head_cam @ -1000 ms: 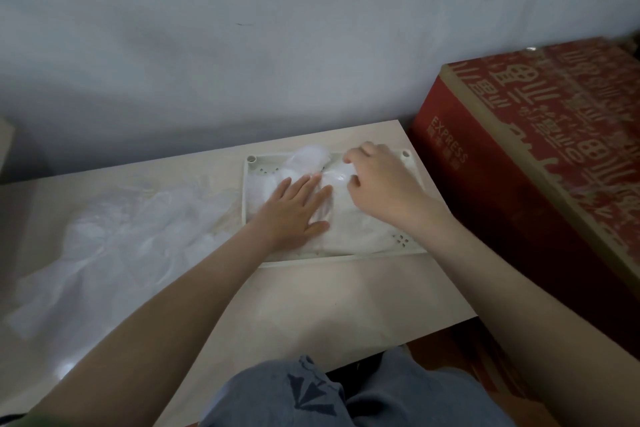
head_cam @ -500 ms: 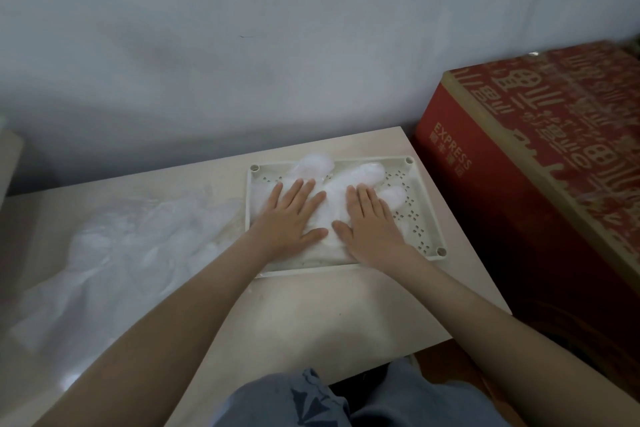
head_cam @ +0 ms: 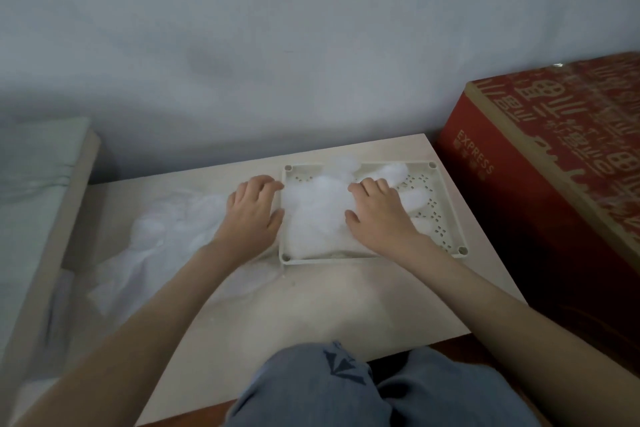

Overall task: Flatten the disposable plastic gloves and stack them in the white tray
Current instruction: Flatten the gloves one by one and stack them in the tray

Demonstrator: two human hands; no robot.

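A white perforated tray point(head_cam: 446, 215) lies at the back right of the low table point(head_cam: 311, 302). Translucent plastic gloves point(head_cam: 318, 215) are stacked flat in its left half, with finger parts reaching toward the tray's right side. My right hand point(head_cam: 381, 218) rests palm down on that stack, fingers slightly curled. My left hand point(head_cam: 254, 215) is just outside the tray's left rim, fingers bent, over the edge of a loose heap of plastic gloves point(head_cam: 162, 253) spread across the table's left half. I cannot see whether it grips any glove.
A large red cardboard box point(head_cam: 554, 191) stands right of the table, close to the tray. A pale wall runs behind. At the far left is a beige ledge with a light green cover point(head_cam: 31, 184). My knees in grey trousers point(head_cam: 363, 392) are at the table's front edge.
My left hand has left the stack in the tray and moved left past the tray's rim onto the loose gloves. My right hand stays pressed on the stack, its fingers now more curled.
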